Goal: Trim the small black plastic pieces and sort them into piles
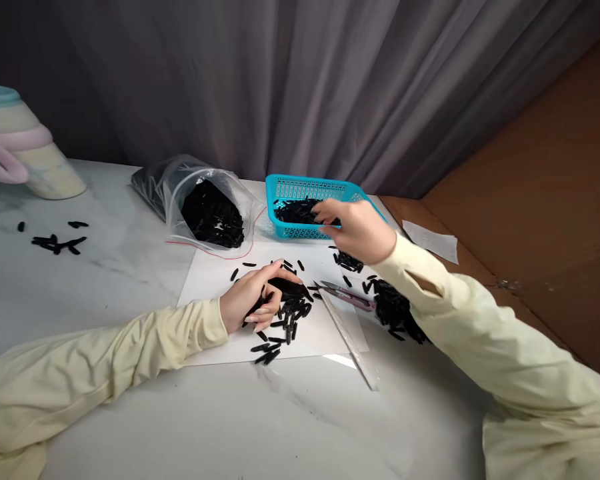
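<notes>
My left hand (257,300) is closed around a long, dark black strip (287,288), which sticks out past the fingertips above the white sheet. Its exact kind is unclear, and the palm hides part of it. Small, slim, oblong black pieces (295,310) lie beside and below this hand. Over the right part of a blue plastic basket (300,233) hovers my right hand (355,230), slightly blurred, thumb and fingers bent but apart, with nothing visible between them. More black pieces (297,211) fill the basket's bottom. Purple-handled thread snips (347,295) rest right of the strip.
A zip bag (175,200) of black pieces lies open at the back. Under my left hand is a white sheet (210,267); a clear-white strip (350,343) crosses its right edge. Another black pile (393,307) sits near my right forearm. A mug (55,170) stands far left.
</notes>
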Motion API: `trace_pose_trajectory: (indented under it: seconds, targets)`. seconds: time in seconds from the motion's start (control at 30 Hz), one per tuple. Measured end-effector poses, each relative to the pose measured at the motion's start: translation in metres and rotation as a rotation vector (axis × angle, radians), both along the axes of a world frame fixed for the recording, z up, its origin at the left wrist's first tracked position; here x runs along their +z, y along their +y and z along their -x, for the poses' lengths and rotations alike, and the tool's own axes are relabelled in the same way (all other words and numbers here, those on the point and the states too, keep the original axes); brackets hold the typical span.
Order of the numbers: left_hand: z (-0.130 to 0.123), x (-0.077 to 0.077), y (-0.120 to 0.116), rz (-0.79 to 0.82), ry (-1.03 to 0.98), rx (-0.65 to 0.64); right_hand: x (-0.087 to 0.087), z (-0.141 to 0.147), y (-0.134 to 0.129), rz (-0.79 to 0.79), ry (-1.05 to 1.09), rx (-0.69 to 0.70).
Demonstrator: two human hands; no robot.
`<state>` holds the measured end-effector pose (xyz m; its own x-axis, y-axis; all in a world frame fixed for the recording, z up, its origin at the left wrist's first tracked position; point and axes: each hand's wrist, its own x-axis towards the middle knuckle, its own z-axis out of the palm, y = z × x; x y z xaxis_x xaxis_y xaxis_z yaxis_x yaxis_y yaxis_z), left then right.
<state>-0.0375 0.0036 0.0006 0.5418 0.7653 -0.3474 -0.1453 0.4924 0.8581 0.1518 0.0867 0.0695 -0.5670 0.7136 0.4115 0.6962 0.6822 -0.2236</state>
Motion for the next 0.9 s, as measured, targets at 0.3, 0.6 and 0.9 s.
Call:
trace_pose_trajectory:
  seconds: [0.3, 0.6, 0.9]
  targets:
    - [-0.001, -0.005, 0.003, 0.063, -0.028, -0.032, -0.033, 0.055, -0.072, 0.368, 0.115, 0.254]
    - [0.000, -0.005, 0.001, -0.045, 0.002, -0.128, -0.050, 0.024, -0.088, 1.020, 0.845, -0.008]
    - [-0.001, -0.007, -0.002, -0.123, 0.154, -0.217, -0.067, -0.003, -0.114, 1.395, 1.218, -0.181]
